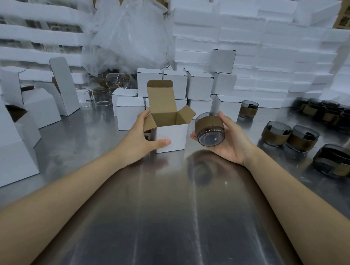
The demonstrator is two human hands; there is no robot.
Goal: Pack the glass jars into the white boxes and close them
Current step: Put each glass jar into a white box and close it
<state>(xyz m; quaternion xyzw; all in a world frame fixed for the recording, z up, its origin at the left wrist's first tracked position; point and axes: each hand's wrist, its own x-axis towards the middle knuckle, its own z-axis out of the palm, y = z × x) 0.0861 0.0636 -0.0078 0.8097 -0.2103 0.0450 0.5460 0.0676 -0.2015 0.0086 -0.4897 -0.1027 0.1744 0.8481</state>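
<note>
Near the middle of the steel table (166,212) stands an open white box (171,136), its tall lid (161,97) folded up and back and its side flaps splayed outward, so the mouth lies clear for loading from above. The left hand (143,139) grips the box at its left near corner: the thumb lies flat along the near face and the fingers curl round the far left edge, apparently to steady the light carton against tipping or sliding.

Just right of the box, the right hand (229,142) cups a glass jar (209,131) with a brown sleeve round it, palm up, with fingers and thumb wrapped round its sides. The jar is lifted off the table and tilted on its side, its base facing near and its mouth facing far. It would need turning upright before it goes in.

Both forearms reach forward from the near edge, converging on the box. Closed white boxes (199,84) are stacked on the far side, and more sleeved jars (302,139) wait at the right.
</note>
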